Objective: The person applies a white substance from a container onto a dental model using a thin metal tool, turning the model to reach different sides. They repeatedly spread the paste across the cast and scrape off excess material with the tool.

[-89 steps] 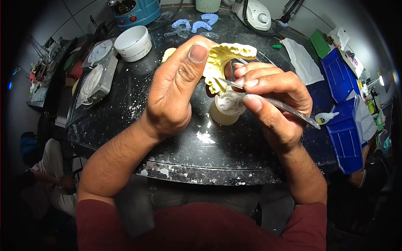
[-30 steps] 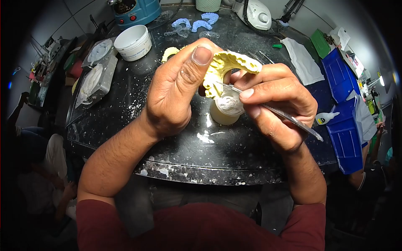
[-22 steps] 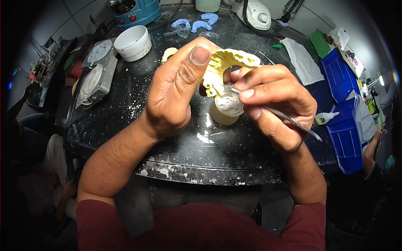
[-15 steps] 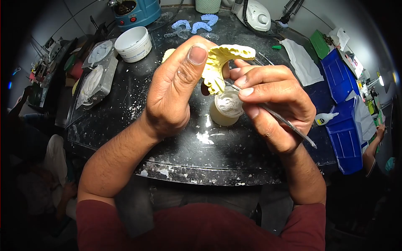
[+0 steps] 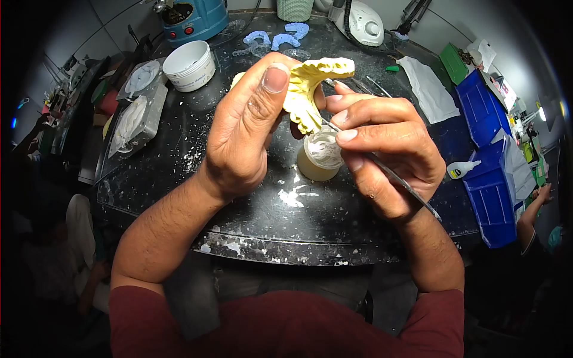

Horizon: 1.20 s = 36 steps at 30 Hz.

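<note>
A yellow dental cast is gripped in my left hand, thumb on top and the arch facing right. My right hand pinches a thin metal tool, whose tip reaches the lower edge of the cast; exact contact is hard to make out. Just below the cast stands a small round cup with whitish material inside, partly behind my right fingertips. The fingers of my left hand behind the cast are mostly hidden.
A white tub, blue arch-shaped pieces and a blue machine stand at the back. Rightward lie a white cloth, a small bottle and blue trays. Another person's hand shows far right.
My left hand and the cast have shifted slightly left, and the cast has tilted a little. My right hand has moved slightly left with the tool, still held.
</note>
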Tool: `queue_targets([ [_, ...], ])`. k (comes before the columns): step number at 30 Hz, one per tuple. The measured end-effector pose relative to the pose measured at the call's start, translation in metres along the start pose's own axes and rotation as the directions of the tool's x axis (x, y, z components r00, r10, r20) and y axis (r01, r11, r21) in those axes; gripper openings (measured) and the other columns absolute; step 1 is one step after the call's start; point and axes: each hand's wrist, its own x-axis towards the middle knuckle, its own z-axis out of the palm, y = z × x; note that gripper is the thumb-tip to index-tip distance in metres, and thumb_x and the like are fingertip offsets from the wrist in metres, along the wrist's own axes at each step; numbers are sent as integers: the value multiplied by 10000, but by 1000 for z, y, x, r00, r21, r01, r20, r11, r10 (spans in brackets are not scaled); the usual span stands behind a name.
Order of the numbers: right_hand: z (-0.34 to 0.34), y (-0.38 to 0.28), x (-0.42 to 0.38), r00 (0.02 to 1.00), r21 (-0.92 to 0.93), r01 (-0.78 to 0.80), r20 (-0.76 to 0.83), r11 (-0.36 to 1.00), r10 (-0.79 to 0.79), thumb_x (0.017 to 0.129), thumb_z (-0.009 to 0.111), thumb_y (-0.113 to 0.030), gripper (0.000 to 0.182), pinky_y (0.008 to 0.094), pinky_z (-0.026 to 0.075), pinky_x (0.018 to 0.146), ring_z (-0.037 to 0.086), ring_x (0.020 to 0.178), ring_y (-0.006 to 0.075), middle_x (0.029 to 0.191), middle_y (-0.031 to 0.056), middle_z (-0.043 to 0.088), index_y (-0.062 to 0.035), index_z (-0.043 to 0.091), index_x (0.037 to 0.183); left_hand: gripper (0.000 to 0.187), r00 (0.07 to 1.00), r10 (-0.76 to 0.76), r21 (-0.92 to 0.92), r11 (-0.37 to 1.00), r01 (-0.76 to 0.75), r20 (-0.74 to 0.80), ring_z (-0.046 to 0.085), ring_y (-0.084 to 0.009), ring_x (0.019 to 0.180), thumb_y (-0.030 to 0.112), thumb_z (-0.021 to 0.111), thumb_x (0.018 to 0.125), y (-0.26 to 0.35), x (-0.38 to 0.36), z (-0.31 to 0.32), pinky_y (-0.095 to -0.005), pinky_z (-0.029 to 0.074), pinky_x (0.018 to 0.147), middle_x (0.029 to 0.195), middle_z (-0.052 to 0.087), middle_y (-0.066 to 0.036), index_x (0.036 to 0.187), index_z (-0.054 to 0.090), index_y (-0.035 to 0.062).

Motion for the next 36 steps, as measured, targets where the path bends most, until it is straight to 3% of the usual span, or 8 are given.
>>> queue_targets([
  [7, -1, -2, 3, 998, -60, 39, 52, 997, -36, 786, 628, 85, 254, 546, 417, 1063, 620, 1116, 368, 1048, 185, 636, 11, 647, 1028, 444, 994, -99, -61, 993, 96, -39, 522, -78, 809, 375, 356, 1067, 4, -3, 0, -211, 414, 733, 904, 594, -54, 1072, 551, -24],
  [21, -1, 1, -2, 1000, 7, 16, -3, 1000, -16, 828, 605, 72, 223, 559, 410, 1069, 624, 1106, 339, 1069, 170, 609, 10, 623, 1041, 409, 995, -88, -94, 992, 83, -44, 546, -87, 850, 355, 353, 1073, 5, -3, 2, -216, 435, 774, 974, 594, -66, 1115, 524, -15],
  [25, 2, -4, -3, 986, -131, -86, -154, 988, 65, 874, 548, 84, 231, 492, 495, 999, 631, 1062, 294, 1097, 168, 583, 46, 564, 1101, 415, 1000, -21, -111, 994, 21, -5, 582, -112, 860, 374, 375, 1068, -6, -1, -3, -256, 480, 798, 979, 606, -80, 1118, 515, -13],
  [27, 23, -16, 3, 826, 239, -223, -469, 945, 313, 757, 676, 112, 273, 335, 511, 901, 651, 977, 231, 1020, 159, 664, 28, 663, 1016, 406, 1000, -6, -110, 994, 9, 24, 595, -121, 869, 371, 396, 1062, -9, 0, -7, -272, 492, 805, 986, 612, -91, 1128, 505, -14],
  [28, 19, -13, 2, 826, 238, -221, -470, 946, 311, 757, 676, 112, 273, 335, 511, 901, 651, 977, 231, 1020, 159, 664, 28, 663, 1016, 399, 999, 8, -109, 994, -3, 48, 609, -130, 877, 367, 417, 1057, -9, 0, -8, -288, 505, 811, 993, 618, -101, 1138, 495, -15],
  [30, 6, -3, -4, 951, -66, -120, -295, 991, 96, 758, 685, 120, 268, 347, 530, 909, 667, 986, 247, 1012, 166, 657, 27, 656, 1008, 361, 999, 30, -107, 994, -27, 22, 620, -144, 899, 323, 443, 1052, -7, 0, -1, -299, 508, 833, 999, 623, -110, 1163, 473, -19],
  [33, 0, 3, -5, 984, -112, 13, -173, 994, -33, 839, 593, 127, 242, 463, 507, 975, 638, 1076, 334, 1083, 168, 585, 32, 568, 1059, 316, 998, 69, -99, 993, -69, -9, 630, -168, 958, 227, 490, 1036, -5, 0, 4, -316, 507, 882, 1035, 625, -128, 1216, 428, -26],
  [36, -2, 2, -4, 983, -112, 40, -174, 993, -59, 806, 574, 145, 253, 472, 510, 971, 634, 1083, 356, 1067, 178, 575, 29, 565, 1030, 328, 994, 107, -64, 992, -107, 8, 622, -178, 1011, 153, 517, 1020, -10, -1, 0, -321, 493, 922, 1094, 613, -140, 1259, 392, -34],
])
